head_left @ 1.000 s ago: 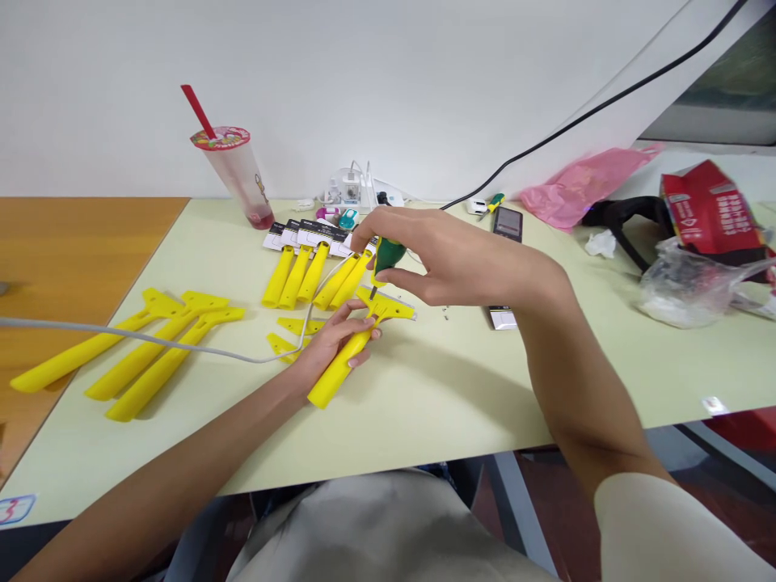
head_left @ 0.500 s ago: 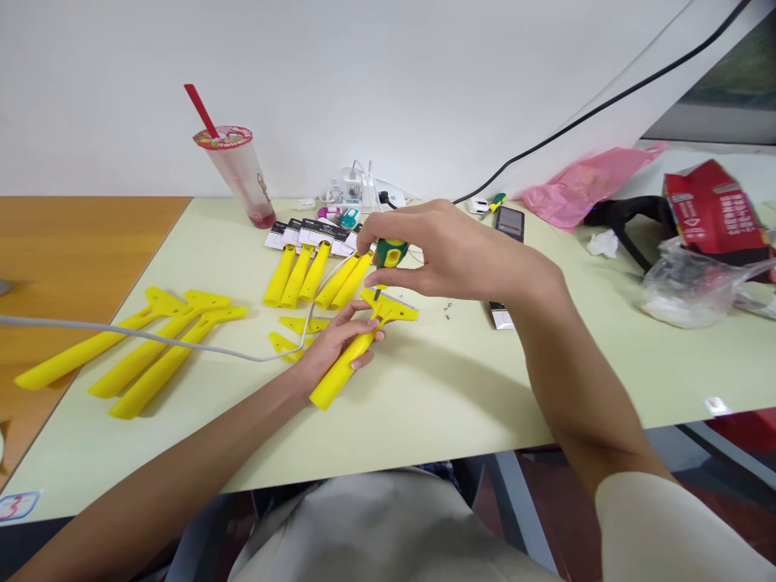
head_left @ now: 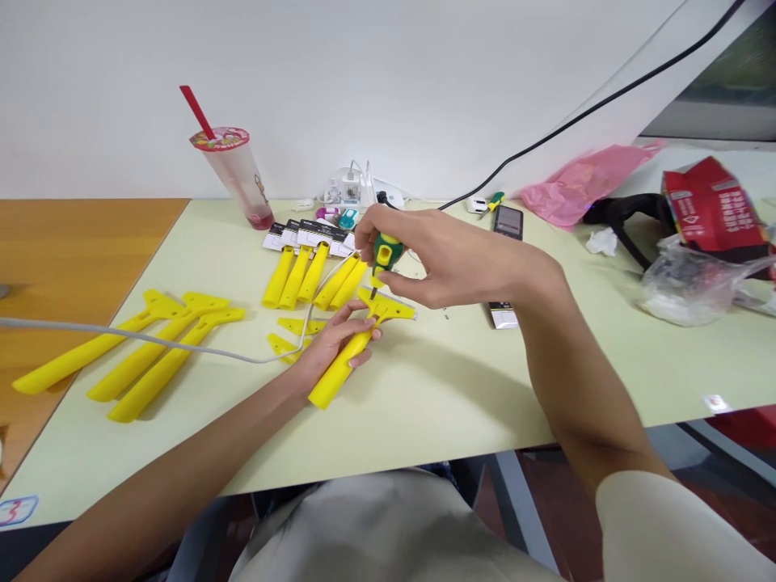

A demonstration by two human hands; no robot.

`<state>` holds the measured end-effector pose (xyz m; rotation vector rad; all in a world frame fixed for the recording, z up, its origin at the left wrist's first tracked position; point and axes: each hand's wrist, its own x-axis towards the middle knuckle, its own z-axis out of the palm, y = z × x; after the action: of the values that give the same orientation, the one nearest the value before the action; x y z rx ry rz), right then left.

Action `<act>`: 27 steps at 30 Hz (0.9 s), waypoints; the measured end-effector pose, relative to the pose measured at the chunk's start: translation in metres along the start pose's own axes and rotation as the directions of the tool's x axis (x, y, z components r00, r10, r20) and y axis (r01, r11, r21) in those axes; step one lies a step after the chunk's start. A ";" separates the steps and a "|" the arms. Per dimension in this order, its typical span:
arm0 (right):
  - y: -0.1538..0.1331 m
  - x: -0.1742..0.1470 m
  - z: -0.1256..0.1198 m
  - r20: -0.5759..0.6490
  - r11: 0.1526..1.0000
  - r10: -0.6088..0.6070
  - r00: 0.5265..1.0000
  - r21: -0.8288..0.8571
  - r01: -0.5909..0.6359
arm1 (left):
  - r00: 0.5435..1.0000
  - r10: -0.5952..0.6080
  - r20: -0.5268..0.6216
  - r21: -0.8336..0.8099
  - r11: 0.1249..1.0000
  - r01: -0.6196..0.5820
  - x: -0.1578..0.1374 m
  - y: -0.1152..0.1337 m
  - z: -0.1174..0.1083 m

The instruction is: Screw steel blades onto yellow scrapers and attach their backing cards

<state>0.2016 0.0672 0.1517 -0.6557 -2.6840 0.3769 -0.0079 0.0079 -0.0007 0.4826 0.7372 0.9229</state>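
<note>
My left hand (head_left: 339,343) is wrapped round a yellow plastic scraper (head_left: 343,368), its wide head pointing away from me. A thin metal blade edge shows along that head. In my right hand (head_left: 436,250) is a green and yellow screwdriver (head_left: 385,252), tip down at the left part of the scraper head. Whether a screw sits under the tip, I cannot make out. Beside my left hand lie two flat yellow head pieces (head_left: 284,346). Tiny screws (head_left: 447,316) are scattered to the right of the scraper, partly hidden by my right hand.
Three yellow scrapers (head_left: 163,356) lie at left, a grey cable (head_left: 182,345) across them. Behind are several yellow handles (head_left: 294,277) with black and white cards, a tilted drink cup (head_left: 239,178) and a power strip (head_left: 352,187). A phone-like device (head_left: 508,222) and bags (head_left: 591,186) are at right.
My right hand has turned the screwdriver slightly, and its thumb and fingers have shifted round the handle. The scraper stays in my left hand, almost unmoved.
</note>
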 end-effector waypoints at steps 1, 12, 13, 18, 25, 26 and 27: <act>-0.001 0.000 -0.001 0.008 1.000 0.007 1.000 0.008 -0.007 | 1.000 0.005 -0.002 -0.003 1.000 -0.005 0.000 0.000 0.000; 0.003 0.002 -0.003 -0.051 1.000 0.026 0.998 0.016 -0.025 | 0.999 0.041 -0.018 -0.006 0.999 -0.042 -0.004 0.003 0.006; 0.003 0.002 -0.003 -0.060 1.000 0.029 0.998 0.009 -0.029 | 0.999 0.044 -0.016 -0.009 0.999 -0.045 -0.005 0.003 0.006; 0.003 0.002 -0.003 -0.108 1.000 0.018 0.994 -0.022 -0.021 | 0.996 0.080 -0.026 0.006 0.997 -0.080 -0.006 0.005 0.007; 0.003 0.001 -0.001 -0.181 0.997 0.013 0.983 -0.077 -0.027 | 0.988 0.140 -0.069 0.007 0.990 -0.140 -0.007 0.017 0.007; 0.002 0.002 -0.001 -0.181 0.996 0.012 0.983 -0.083 -0.028 | 0.986 0.148 -0.077 0.017 0.989 -0.147 -0.007 0.019 0.007; 0.001 0.002 -0.001 -0.180 0.996 0.009 0.984 -0.086 -0.025 | 0.984 0.157 -0.082 0.028 0.987 -0.156 -0.007 0.020 0.008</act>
<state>0.2008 0.0694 0.1526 -0.7034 -2.5363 0.1941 -0.0159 0.0123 0.0202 0.5285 0.7941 1.0886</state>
